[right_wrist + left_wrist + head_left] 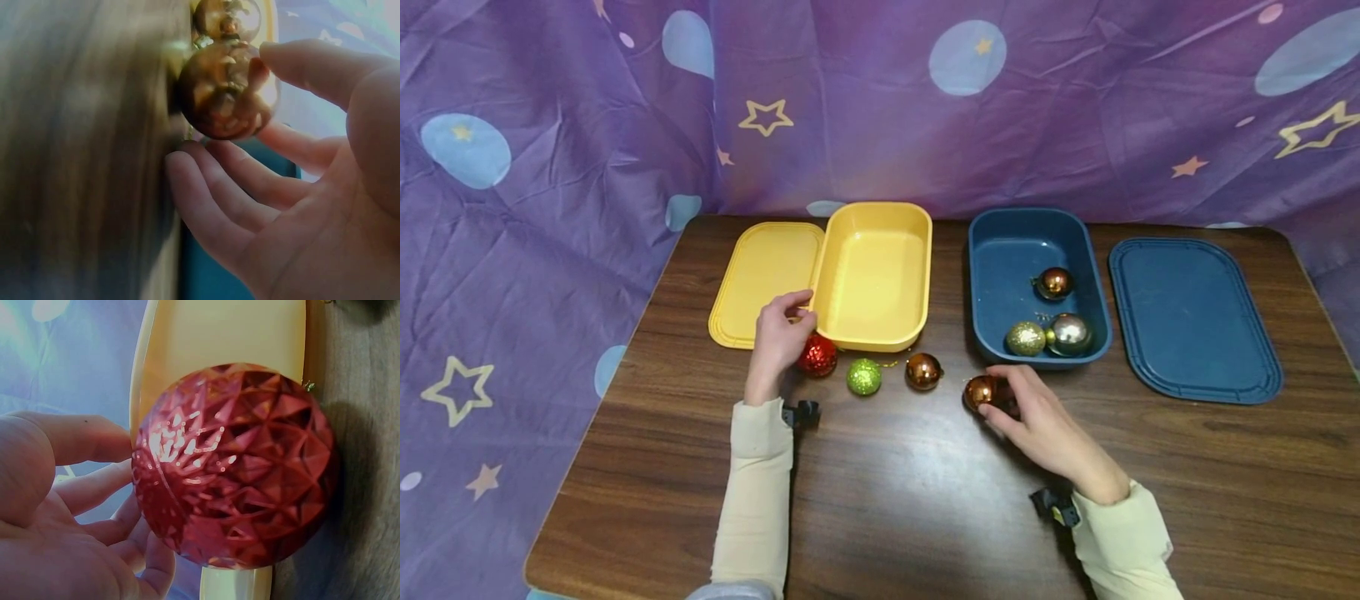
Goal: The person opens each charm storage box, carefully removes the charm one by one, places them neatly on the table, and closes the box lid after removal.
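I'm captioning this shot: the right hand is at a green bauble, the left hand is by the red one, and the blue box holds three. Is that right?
Not quite: the head view shows the right hand at a brown bauble, not green. The left hand is by the red bauble, and the blue box holds three.

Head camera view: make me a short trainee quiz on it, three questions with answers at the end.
1. How many round, shiny baubles lie inside the blue rectangular plastic box?
2. True or false: the flat blue plastic lid lies beside that box, not on it.
3. Which is nearest the left hand? A, glittery green bauble; B, glittery gold bauble; C, faceted red bauble.

Key: 1. Three. 2. True. 3. C.
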{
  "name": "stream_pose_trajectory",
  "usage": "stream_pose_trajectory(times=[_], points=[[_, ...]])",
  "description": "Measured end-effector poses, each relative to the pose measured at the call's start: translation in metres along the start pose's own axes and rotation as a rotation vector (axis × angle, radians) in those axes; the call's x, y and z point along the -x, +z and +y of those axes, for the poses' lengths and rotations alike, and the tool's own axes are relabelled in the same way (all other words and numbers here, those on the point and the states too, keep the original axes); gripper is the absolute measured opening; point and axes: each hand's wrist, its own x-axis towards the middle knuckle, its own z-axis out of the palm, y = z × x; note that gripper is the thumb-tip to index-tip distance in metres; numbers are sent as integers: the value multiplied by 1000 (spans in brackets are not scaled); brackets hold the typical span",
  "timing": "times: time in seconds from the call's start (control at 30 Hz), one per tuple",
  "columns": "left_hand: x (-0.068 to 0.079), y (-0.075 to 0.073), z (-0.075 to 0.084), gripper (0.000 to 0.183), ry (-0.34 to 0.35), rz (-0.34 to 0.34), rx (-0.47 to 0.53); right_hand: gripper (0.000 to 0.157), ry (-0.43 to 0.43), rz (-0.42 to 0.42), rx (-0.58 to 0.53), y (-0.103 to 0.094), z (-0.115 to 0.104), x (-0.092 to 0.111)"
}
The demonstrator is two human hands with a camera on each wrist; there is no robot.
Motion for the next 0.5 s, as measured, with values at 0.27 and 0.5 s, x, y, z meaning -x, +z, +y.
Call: stream_pose_trajectory(times=[0.27, 0.5], points=[[0, 1, 0, 40, 2, -2, 1, 38, 25, -64, 39, -26, -10, 7], [0, 0, 0, 40, -1, -1, 2, 32, 28, -98, 67, -55, -20, 12]])
